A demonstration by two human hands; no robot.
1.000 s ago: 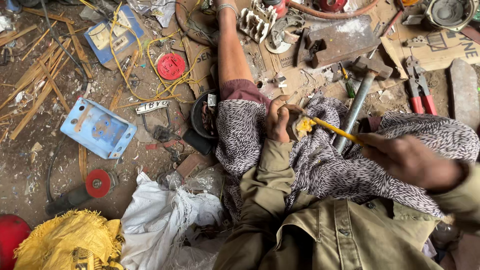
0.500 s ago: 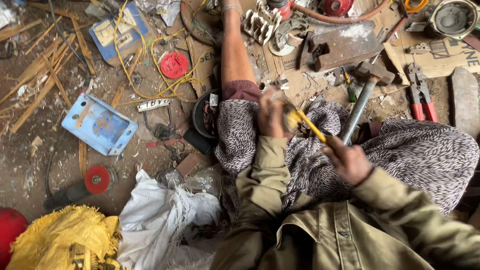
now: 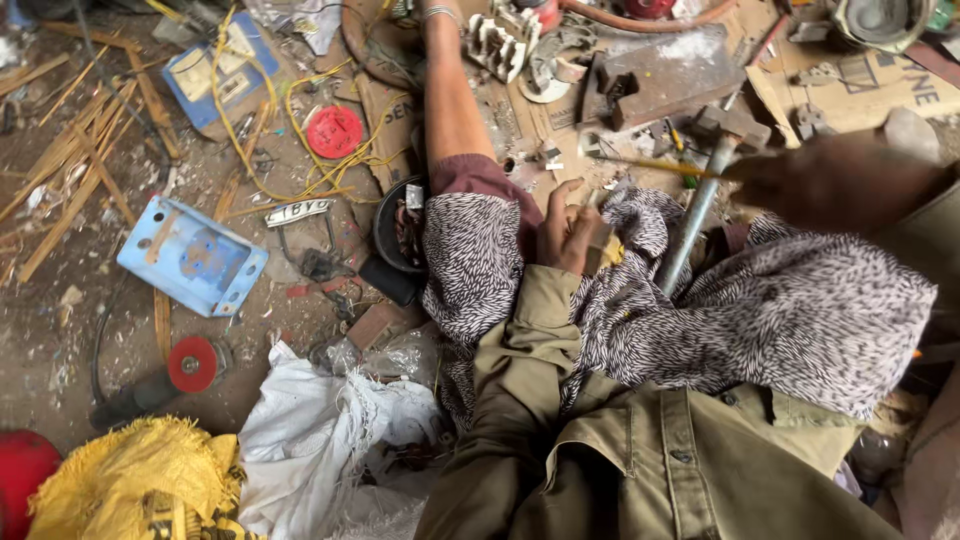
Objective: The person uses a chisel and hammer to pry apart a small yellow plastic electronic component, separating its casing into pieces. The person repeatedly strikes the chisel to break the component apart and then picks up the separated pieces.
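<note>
Right hand (image 3: 835, 180) has swung up and out to the right since half a second ago, dragging the thin yellow-handled tool (image 3: 660, 166) with it, so the tool now lies nearly level above the lap instead of slanting down toward the other hand. That hand is blurred but looks closed around the tool's handle end. The left hand (image 3: 568, 232) sits low on the patterned black-and-white cloth (image 3: 790, 310) over the knees, fingers curled on a small yellowish piece (image 3: 602, 245), too hidden to say what it is. The two hands are well apart. Just beside the left hand a grey hammer (image 3: 700, 195) leans with its head up on the cardboard (image 3: 860, 85). Further out the dirt floor is a mess: a light blue metal bracket (image 3: 190, 255) off to the left, a red disc (image 3: 334, 131) tangled in yellow wire (image 3: 262, 140), a white sack (image 3: 320, 440) and a yellow one (image 3: 120, 480) near the olive sleeve (image 3: 520, 400), and a bare leg (image 3: 450, 90) stretched out up top
</note>
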